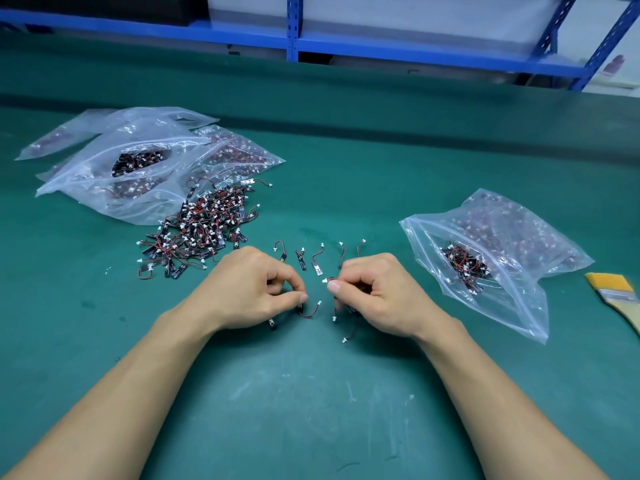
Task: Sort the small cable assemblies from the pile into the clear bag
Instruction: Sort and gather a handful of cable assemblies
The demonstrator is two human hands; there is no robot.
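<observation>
right hand (375, 294) pinching cable assemblies (335, 317), perhaps three, dangling below grip

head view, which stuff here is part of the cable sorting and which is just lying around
In the job: pile of cable assemblies, loose assemblies in a row, held assemblies, left hand, right hand, open clear bag at right.
Lying about: brush, blue shelving, stacked bags at left, probably stock.

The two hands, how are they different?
The left hand pinches a cable low by the mat. The right hand holds a bunch with wires dangling. The left hand is nearer the pile, the right hand nearer the bag. Both have curled fingers.
</observation>
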